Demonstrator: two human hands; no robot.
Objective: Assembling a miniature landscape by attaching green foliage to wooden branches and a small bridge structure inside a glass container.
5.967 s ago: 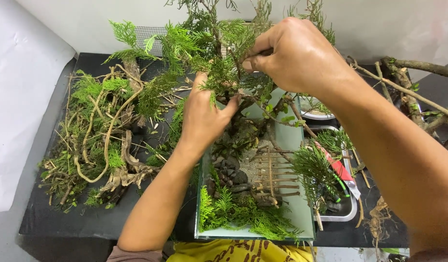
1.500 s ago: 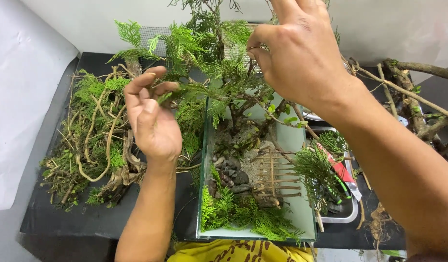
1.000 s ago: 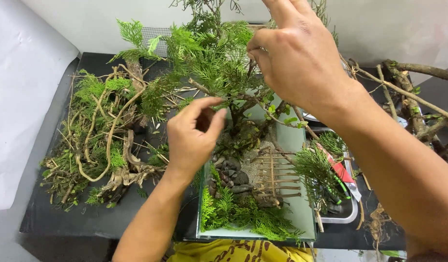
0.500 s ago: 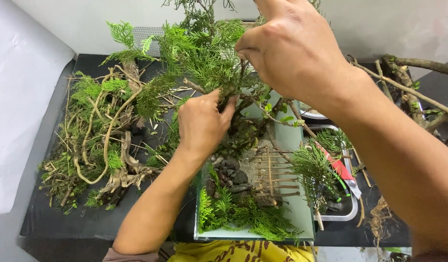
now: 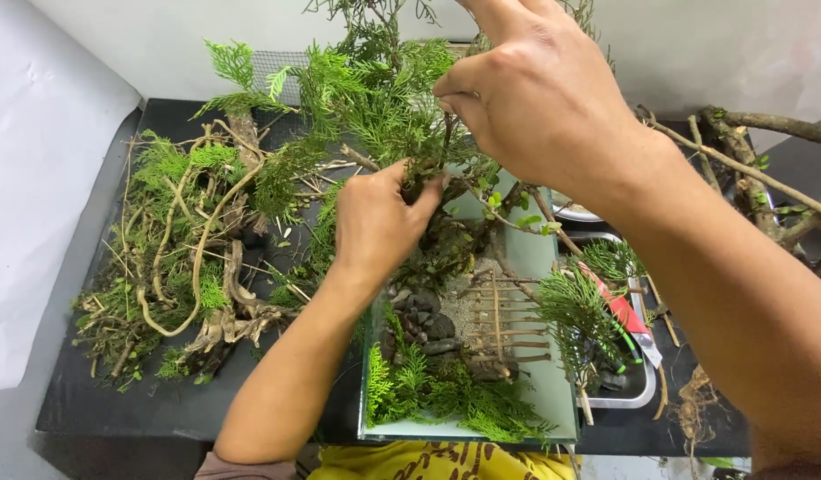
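sprig (image 5: 384, 98): green, feathery, fern-like fronds; upright, thin brown stem; above the glass tank
tank (image 5: 552, 258): rectangular glass; stones, moss, twig fence inside; on black table

You have one thing here that may be a package: a flat red and white packet (image 5: 625, 313) lying in the white tray (image 5: 637, 397) at your right, half hidden under green sprigs. No labels, signs or screens show.
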